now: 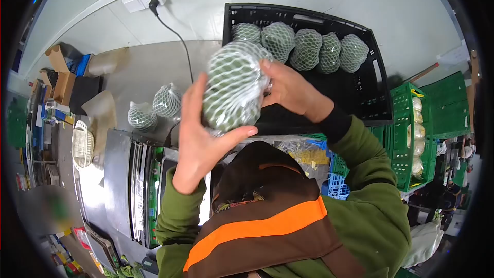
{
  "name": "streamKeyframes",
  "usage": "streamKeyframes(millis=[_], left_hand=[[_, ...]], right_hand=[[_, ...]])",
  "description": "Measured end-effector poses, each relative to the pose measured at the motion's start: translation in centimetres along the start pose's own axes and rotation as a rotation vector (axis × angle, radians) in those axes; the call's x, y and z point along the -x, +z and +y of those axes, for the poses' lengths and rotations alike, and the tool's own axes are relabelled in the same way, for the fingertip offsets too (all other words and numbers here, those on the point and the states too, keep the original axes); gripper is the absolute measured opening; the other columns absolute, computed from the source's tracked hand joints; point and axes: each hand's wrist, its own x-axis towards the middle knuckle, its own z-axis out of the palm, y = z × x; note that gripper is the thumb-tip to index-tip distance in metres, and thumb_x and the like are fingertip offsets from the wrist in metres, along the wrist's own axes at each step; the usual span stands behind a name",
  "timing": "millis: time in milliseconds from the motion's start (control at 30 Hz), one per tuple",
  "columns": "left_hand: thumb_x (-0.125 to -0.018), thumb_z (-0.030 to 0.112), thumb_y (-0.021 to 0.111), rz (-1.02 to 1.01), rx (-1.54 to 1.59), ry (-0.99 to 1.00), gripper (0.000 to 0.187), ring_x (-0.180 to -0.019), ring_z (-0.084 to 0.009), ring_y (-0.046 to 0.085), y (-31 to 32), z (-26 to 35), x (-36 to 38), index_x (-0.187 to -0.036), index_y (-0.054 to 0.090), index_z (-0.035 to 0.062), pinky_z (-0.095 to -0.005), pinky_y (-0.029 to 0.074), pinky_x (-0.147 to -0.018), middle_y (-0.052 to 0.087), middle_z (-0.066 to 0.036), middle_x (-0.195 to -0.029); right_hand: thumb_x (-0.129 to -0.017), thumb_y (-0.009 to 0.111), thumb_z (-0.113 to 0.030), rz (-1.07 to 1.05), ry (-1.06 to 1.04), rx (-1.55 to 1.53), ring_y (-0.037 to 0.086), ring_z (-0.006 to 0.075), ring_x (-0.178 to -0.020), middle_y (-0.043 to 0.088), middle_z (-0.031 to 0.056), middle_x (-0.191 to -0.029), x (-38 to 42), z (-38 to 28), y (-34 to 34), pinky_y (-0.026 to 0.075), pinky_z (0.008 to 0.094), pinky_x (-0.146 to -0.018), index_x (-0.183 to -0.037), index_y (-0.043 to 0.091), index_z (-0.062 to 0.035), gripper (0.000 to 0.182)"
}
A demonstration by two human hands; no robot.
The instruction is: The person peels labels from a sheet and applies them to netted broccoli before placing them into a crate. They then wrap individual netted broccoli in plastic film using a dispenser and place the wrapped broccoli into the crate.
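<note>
A large rounded green piece of produce (234, 85), in a white foam net with clear wrap over it, is held up between both hands. My left hand (195, 134) cups its left and lower side, thumb beneath and fingers along the edge. On the upper right side, my right hand (293, 90) grips it with the thumb at the net; some of its fingers are hidden behind. Behind it is a black plastic crate (355, 92) with several similar netted pieces (307, 50) along its far side. Two smaller netted pieces (166, 101) sit on the grey surface to the left.
A black plug (154, 5) and cable run from the wall socket down to the work surface. Green crates (406, 139) with pale wrapped items stand at right. A white basket (82, 144) and an open cardboard box (64, 80) are at left. Blue crates (337, 187) lie below.
</note>
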Motion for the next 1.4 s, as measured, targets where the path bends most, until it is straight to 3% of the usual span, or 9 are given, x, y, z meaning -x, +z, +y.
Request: streamKeyframes(millis=[100,267,600,1000,1033,1100,1233,1333,1400], left_hand=[[-0.063,0.024,0.091,-0.098,0.182,-0.056,0.091,-0.119,-0.033,0.053,4.1,-2.4,-2.3,-0.137,0.046,-0.0028,-0.0399,0.043,-0.101,0.05,-0.021,-0.13],[-0.061,0.019,0.09,-0.291,-0.081,-0.062,0.079,-0.112,-0.0353,0.058,7.3,-3.7,-4.0,-0.129,0.054,0.001,-0.041,0.048,-0.095,0.053,-0.019,-0.124],[-0.078,0.035,0.078,-0.758,-0.593,-0.159,0.077,-0.096,-0.0435,0.062,9.8,-6.4,-4.6,-0.134,0.044,-0.0044,-0.0462,0.052,-0.081,0.06,-0.028,-0.106],[-0.072,0.037,0.082,-0.915,-0.728,-0.202,0.073,-0.097,-0.0383,0.064,10.2,-5.9,-6.6,-0.125,0.052,-0.0024,-0.0447,0.052,-0.082,0.065,-0.024,-0.102],[-0.072,0.037,0.082,-0.893,-0.729,-0.214,0.073,-0.097,-0.0383,0.064,9.7,-5.6,-6.2,-0.125,0.052,-0.0024,-0.0447,0.052,-0.082,0.065,-0.024,-0.102],[-0.073,0.035,0.081,-0.497,-0.705,0.183,0.071,-0.102,-0.0372,0.063,8.3,-4.8,-5.2,-0.126,0.054,-0.0016,-0.0423,0.052,-0.084,0.065,-0.022,-0.109],[-0.079,0.016,0.079,-0.119,-0.369,-0.007,0.044,-0.099,-0.029,0.068,3.6,-2.5,-4.3,-0.118,0.063,0.0013,-0.0366,0.055,-0.079,0.069,-0.015,-0.109],[-0.084,0.006,0.073,0.165,-0.24,-0.113,0.02,-0.085,-0.0197,0.069,0.9,-5.0,1.0,-0.102,0.069,0.001,-0.0304,0.056,-0.072,0.071,-0.011,-0.097],[-0.086,0.005,0.071,0.368,-0.178,-0.273,0.013,-0.079,-0.0151,0.067,-0.5,-6.1,6.2,-0.098,0.069,0.0008,-0.0276,0.055,-0.071,0.071,-0.009,-0.092]], right_hand=[[-0.095,0.058,-0.047,-0.001,0.214,-0.112,0.056,0.0298,-0.118,0.052,0.0125,-0.136,-0.1,-0.9,-5.8,0.051,0.0505,-0.094,-0.142,0.04,-0.0067,0.065],[-0.092,0.06,-0.05,0.131,0.571,-0.051,0.056,0.0294,-0.117,0.054,0.0104,-0.134,-2.0,4.0,-11.2,0.046,0.0487,-0.1,-0.136,0.048,-0.0102,0.061],[-0.099,0.052,-0.047,-0.002,0.654,-0.155,0.057,0.0251,-0.117,0.057,0.0105,-0.129,-4.2,10.8,-14.0,0.049,0.0432,-0.098,-0.134,0.05,-0.0062,0.054],[-0.094,0.05,-0.062,-0.149,0.711,0.119,0.063,0.0336,-0.107,0.056,0.018,-0.128,-4.2,10.9,-13.3,0.055,0.0486,-0.087,-0.141,0.041,-0.0058,0.073],[-0.093,0.049,-0.064,-0.126,0.759,0.195,0.064,0.0337,-0.106,0.055,0.0183,-0.128,-4.2,9.7,-12.9,0.056,0.0488,-0.084,-0.141,0.04,-0.0054,0.076],[-0.093,0.048,-0.067,-0.122,0.809,0.286,0.064,0.0337,-0.105,0.055,0.0186,-0.129,-4.2,8.0,-12.5,0.057,0.049,-0.082,-0.142,0.039,-0.0051,0.079],[-0.09,0.039,-0.075,-0.093,0.857,0.454,0.065,0.0343,-0.101,0.053,0.02,-0.13,-3.3,6.7,-12.4,0.058,0.0455,-0.079,-0.145,0.038,-0.0065,0.088],[-0.095,0.051,-0.058,-0.043,0.593,0.892,0.065,0.0261,-0.099,0.06,0.0153,-0.12,-1.8,3.8,-12.3,0.055,0.037,-0.083,-0.139,0.046,-0.0034,0.07],[-0.094,0.066,-0.029,-0.084,0.1,1.071,0.065,0.0187,-0.093,0.067,0.0103,-0.104,-1.3,2.8,-10.7,0.051,0.0276,-0.085,-0.127,0.058,0.0011,0.045]])
